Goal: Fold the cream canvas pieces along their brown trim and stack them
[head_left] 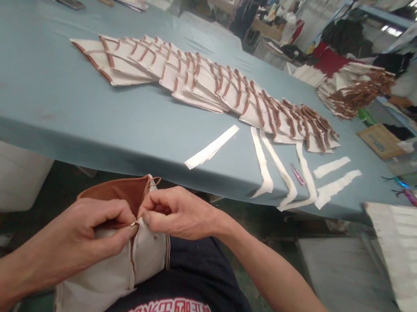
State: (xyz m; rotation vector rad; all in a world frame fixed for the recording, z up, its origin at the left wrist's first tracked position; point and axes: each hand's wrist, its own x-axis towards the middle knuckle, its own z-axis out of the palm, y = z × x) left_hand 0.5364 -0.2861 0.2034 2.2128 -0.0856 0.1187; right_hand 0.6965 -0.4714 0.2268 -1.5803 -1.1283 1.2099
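The cream cloth piece (152, 256) rests on the lap, just below the edge of the table (41, 99) — probably so the lap bears its weight. The left hand (99, 228) pinches it at a brown-edged seam; the right hand (170, 214) grips it close beside, seemingly to steady the fold. Its outside looks matte and stiff, its inside smooth and tan. On the table, brown-trimmed pieces (201, 82) overlap in a long fan, likely for easy picking — pale flat strips (212, 146) lie nearer, some bent at their ends
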